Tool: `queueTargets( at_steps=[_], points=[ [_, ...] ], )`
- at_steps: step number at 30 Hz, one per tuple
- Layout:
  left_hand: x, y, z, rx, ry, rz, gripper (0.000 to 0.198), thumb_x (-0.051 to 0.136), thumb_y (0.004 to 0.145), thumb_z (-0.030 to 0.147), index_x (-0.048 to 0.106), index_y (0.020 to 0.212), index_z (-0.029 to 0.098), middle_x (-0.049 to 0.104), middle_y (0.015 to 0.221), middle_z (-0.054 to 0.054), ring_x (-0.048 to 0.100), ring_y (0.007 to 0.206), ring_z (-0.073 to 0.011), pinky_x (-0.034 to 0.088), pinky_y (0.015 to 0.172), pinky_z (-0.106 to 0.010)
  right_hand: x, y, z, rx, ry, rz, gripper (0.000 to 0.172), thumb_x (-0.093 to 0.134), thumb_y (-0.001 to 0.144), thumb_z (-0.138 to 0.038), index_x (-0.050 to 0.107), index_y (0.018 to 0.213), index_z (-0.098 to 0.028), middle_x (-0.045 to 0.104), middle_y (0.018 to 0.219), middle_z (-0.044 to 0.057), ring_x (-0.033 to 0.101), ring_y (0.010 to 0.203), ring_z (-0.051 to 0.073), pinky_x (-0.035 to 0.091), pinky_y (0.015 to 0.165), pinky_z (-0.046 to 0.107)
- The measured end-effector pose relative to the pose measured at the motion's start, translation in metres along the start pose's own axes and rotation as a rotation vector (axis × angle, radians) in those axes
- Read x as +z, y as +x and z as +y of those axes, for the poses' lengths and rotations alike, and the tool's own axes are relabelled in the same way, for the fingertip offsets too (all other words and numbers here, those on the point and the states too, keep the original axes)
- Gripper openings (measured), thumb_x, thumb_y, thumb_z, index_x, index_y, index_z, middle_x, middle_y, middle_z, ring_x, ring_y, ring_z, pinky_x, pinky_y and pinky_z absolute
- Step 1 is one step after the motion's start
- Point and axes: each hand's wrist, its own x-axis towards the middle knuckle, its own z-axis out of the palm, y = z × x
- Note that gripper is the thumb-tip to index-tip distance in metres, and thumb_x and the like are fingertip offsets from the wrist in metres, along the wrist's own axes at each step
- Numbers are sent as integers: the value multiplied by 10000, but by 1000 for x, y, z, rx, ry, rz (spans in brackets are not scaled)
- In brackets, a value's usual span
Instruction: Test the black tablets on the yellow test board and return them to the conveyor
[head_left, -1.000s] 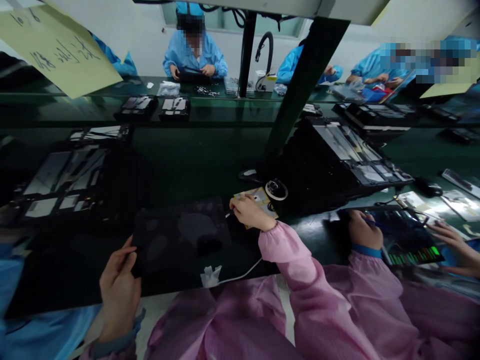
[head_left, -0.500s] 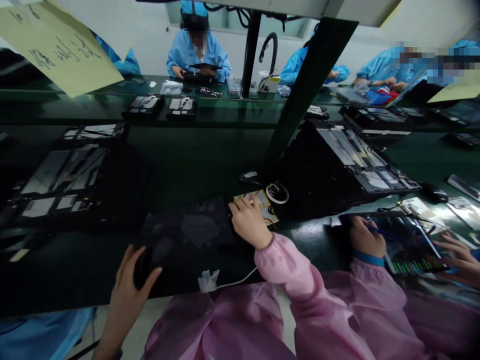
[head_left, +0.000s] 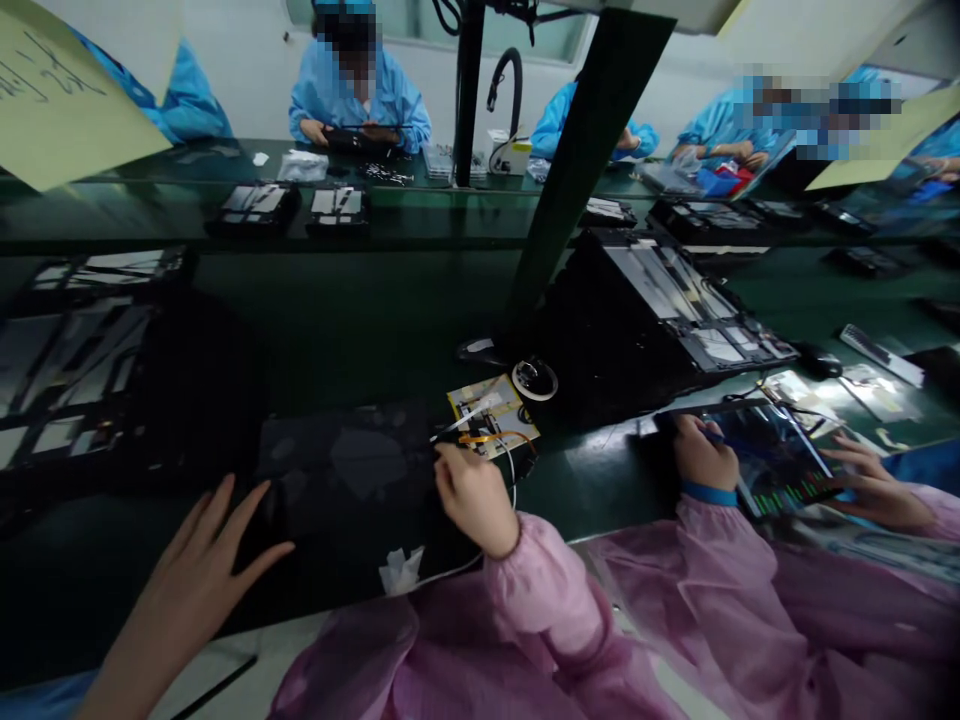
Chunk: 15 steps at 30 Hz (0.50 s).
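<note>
A dark tablet-like panel with faint smudges lies on the green bench before me. My left hand is at its left edge, fingers spread and thumb apart, with nothing visibly gripped. At the right edge of the panel, my right hand has its fingers pinched together; what lies between the fingertips is hidden. Just beyond it is a yellow-edged board bearing a white strip and an orange cable. A white cord runs beneath my right wrist, near crumpled clear tape.
Stacks of black device frames stand at left and right. Behind the board are a white ring and a dark mouse-like object. A slanted post crosses the bench. At right, a co-worker's hands hold a lit tablet.
My right hand has drawn back off the board to the panel's right edge, uncovering the white strip and orange cable. My left hand's fingers have straightened. The whole view has shifted.
</note>
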Motion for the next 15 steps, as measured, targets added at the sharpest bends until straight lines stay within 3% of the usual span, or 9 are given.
queueTargets(
  at_steps=[2,4,5,7,9,12,15],
  points=[
    [-13,26,22,123,10,10,447,211,937,255,643,1050,278,569,1309,-48,298,1393,-325,305,1073,-623,-12,16,21,-19,12,77,318,384,915,-102,575,1160,-167,650,1014,90,580,973,191,469,856,308],
    [-18,64,56,241,27,-3,363,314,937,266,571,1191,225,543,1331,-82,426,1310,-283,372,1071,-506,-21,33,40,-126,-64,93,334,414,895,-82,577,1176,-162,627,1128,115,509,1127,227,415,956,377],
    [-16,86,74,299,32,-16,359,325,936,236,556,1210,219,575,1285,-78,499,1234,-256,402,1050,-458,-24,40,47,-201,-113,64,318,442,893,-95,583,1170,-160,621,1146,120,477,1172,243,380,996,413],
    [-5,131,107,469,29,-168,367,333,912,132,560,1192,201,609,1230,-77,562,1133,-215,437,999,-386,-27,50,56,-349,-209,-19,251,482,898,-130,610,1112,-161,629,1102,118,456,1191,252,309,1050,459],
    [14,170,133,512,64,-254,293,380,901,129,594,1098,163,669,1046,-83,622,956,-211,497,849,-348,-28,52,59,-441,-283,-66,192,485,911,-142,629,1036,-166,630,1025,105,476,1144,239,277,1063,456],
    [41,204,154,564,97,-340,210,425,895,152,621,969,157,686,891,-75,643,816,-200,491,721,-313,-28,45,59,-442,-334,-70,175,474,918,-135,629,989,-175,612,1007,93,498,1037,218,325,991,406],
    [52,211,157,582,107,-344,189,442,886,156,628,915,152,684,846,-81,646,801,-207,477,742,-329,-28,41,57,-397,-330,-97,172,464,915,-117,624,945,-174,616,968,85,499,970,210,344,906,370]
  ],
)
